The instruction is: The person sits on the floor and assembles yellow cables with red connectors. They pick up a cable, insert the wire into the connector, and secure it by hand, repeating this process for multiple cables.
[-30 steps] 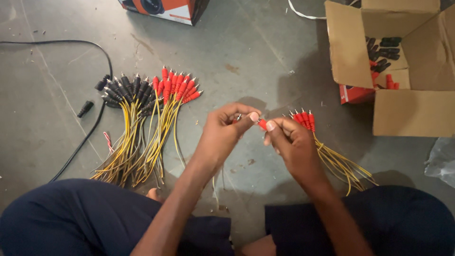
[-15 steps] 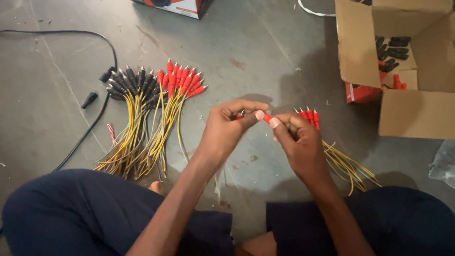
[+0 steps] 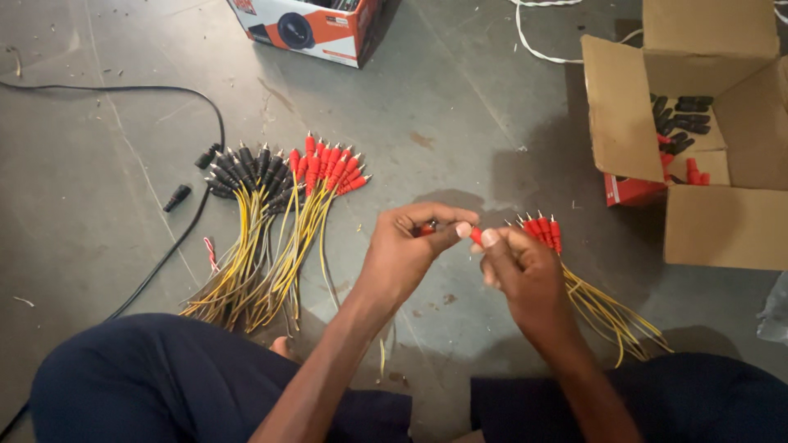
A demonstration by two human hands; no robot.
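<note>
My left hand and my right hand meet over the grey floor, fingertips pinched together on one small red plug of a thin cable. Just right of my right hand lies a short row of red-tipped cables with yellow wires trailing toward my right knee. To the left lies a fanned bundle of yellow cables with red plugs and black plugs.
An open cardboard box with black and red plug shells stands at the right. A printed carton sits at the top. A black cord runs along the left, a white cord at the top. My knees fill the bottom edge.
My hands stay pinched on the small red plug, shifting slightly to the right and lower in view. The bundles on the floor have not moved.
</note>
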